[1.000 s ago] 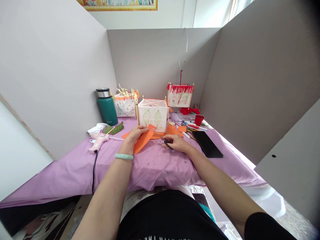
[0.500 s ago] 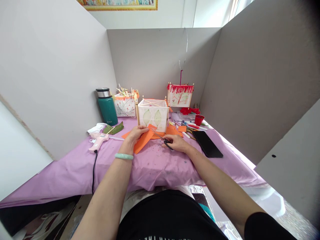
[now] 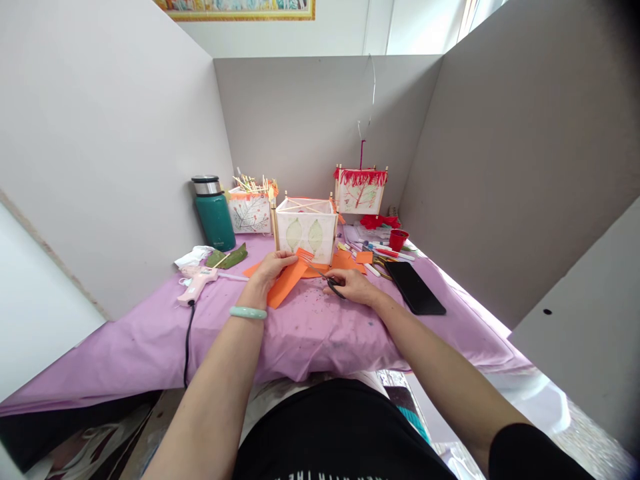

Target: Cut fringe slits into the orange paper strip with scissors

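My left hand (image 3: 274,267) pinches a strip of orange paper (image 3: 286,287) whose upper end is cut into thin slits. In my right hand (image 3: 356,287) is a pair of scissors (image 3: 334,285) with dark handles; the blades point left and reach the slit edge of the paper. Whether the blades are parted is too small to tell. Just behind both hands stands a white box-shaped lantern (image 3: 306,233) with a stick frame and two green leaf shapes on its front. More orange paper (image 3: 347,262) lies beyond my right hand.
A pink glue gun (image 3: 197,285), green leaves (image 3: 227,257) and a teal bottle (image 3: 216,220) stand or lie left. At right are a black phone (image 3: 415,288), a red cup (image 3: 399,240) and markers. A red-fringed lantern (image 3: 361,192) hangs behind; another lantern (image 3: 251,213) holds sticks.
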Motion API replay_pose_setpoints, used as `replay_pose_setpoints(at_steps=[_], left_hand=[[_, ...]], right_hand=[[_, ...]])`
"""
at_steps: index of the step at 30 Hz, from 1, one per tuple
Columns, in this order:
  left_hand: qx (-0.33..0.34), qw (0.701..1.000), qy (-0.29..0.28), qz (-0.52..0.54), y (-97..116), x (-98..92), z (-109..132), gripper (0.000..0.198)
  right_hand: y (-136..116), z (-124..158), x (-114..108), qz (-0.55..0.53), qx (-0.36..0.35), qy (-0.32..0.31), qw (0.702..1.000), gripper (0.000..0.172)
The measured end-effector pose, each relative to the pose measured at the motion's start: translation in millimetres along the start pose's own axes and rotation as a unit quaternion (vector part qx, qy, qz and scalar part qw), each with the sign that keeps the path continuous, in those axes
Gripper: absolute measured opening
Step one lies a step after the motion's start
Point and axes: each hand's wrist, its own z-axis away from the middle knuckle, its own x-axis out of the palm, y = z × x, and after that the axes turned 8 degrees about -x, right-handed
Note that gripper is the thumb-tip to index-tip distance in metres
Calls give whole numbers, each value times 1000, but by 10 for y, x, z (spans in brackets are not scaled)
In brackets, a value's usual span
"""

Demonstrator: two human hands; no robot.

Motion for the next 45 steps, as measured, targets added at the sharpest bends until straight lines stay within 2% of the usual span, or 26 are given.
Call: replay_pose_setpoints(at_steps=[12, 23, 45], left_hand=[[-5, 1000, 18, 6, 13, 22, 14, 34], [8, 1000, -3, 6, -24, -14, -16, 32], [0, 1000, -1, 2, 14, 8, 26, 32]], right_hand=[[-39, 7, -10, -26, 13, -3, 1000, 42], [-9, 2, 4, -6, 6, 10, 1000, 41], [-4, -7, -4, -1, -1, 7, 1000, 38]])
